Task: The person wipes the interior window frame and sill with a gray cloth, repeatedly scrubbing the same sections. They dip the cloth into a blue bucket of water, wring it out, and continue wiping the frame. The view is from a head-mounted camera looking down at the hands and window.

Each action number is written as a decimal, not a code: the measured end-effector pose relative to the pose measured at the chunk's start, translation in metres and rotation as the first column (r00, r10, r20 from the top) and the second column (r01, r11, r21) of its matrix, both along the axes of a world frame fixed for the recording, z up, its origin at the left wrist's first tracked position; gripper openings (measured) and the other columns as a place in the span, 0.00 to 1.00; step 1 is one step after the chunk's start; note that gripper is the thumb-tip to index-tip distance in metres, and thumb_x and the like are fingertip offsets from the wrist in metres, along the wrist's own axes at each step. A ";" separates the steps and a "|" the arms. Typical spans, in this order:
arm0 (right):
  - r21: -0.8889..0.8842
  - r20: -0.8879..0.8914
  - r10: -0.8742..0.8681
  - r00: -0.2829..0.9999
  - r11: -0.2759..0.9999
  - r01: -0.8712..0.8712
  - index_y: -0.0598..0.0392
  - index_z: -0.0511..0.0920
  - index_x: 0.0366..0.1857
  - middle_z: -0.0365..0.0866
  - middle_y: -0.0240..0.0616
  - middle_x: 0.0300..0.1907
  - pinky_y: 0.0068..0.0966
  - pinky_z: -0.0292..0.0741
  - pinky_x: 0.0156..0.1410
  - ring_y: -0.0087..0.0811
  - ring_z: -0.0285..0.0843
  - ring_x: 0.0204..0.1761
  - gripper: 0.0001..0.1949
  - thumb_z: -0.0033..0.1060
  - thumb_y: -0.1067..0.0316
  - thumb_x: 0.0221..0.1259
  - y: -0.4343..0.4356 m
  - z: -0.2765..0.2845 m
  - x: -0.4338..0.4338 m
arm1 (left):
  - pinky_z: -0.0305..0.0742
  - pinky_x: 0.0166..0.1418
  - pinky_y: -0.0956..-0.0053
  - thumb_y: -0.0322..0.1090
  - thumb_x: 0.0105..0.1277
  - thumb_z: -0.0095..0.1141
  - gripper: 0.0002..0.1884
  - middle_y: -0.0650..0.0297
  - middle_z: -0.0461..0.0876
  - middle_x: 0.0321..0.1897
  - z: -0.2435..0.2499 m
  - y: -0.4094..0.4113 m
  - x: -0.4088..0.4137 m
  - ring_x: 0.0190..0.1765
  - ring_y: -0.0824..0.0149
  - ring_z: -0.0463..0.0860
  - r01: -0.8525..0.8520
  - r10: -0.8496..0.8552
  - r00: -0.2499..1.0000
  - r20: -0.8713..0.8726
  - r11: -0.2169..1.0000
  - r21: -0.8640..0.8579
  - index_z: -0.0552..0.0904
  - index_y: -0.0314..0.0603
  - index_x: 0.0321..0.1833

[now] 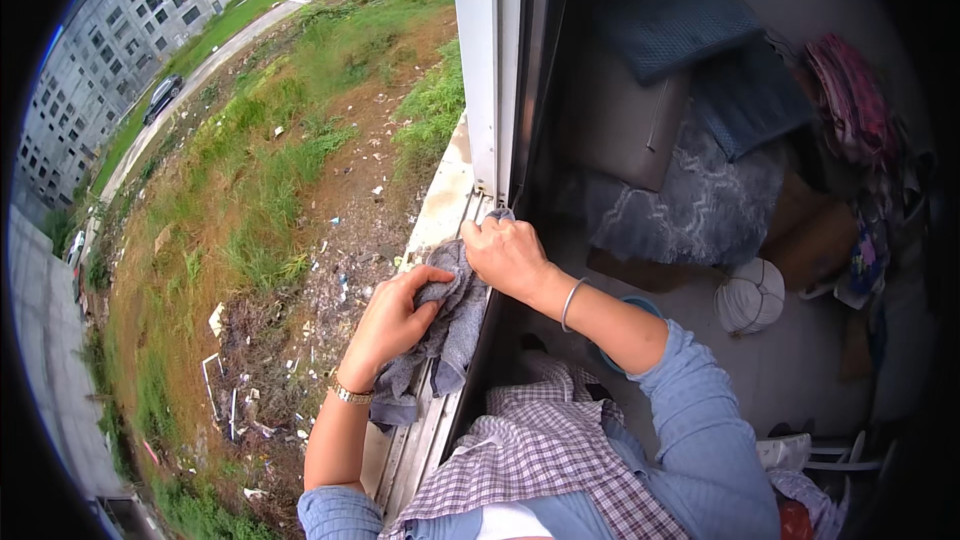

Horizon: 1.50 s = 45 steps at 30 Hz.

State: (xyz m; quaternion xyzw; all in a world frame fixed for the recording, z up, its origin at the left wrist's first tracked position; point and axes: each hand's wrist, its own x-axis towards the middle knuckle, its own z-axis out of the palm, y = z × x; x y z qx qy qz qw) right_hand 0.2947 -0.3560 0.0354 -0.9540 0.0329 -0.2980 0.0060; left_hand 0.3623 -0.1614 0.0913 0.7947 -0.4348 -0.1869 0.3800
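A grey cloth lies bunched over the metal track of a sliding window. My left hand grips its upper part between thumb and fingers, on the outer side of the sill. Farther along the track, my right hand is closed on another part of the same cloth, pressing a bit of it near the foot of the white window frame. Loose ends of the cloth hang over the track below my left hand. The fingertips of my right hand are partly hidden.
Outside is a drop to littered, grassy ground. Indoors, to the right, stand dark blue woven cushions or boxes, a grey patterned cloth, a coil of white rope and a blue basin, mostly hidden by my right arm.
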 end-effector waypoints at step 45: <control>0.719 -0.020 0.386 0.922 0.646 -0.255 0.56 0.74 0.23 0.74 0.46 0.16 0.38 0.73 0.26 0.48 0.77 0.20 0.11 0.61 0.68 0.64 0.021 0.056 -0.063 | 0.78 0.52 0.71 0.27 0.58 0.70 0.11 0.63 0.88 0.39 0.039 0.058 0.008 0.45 0.67 0.86 0.376 -0.434 0.832 -0.345 0.899 -0.222 0.86 0.37 0.44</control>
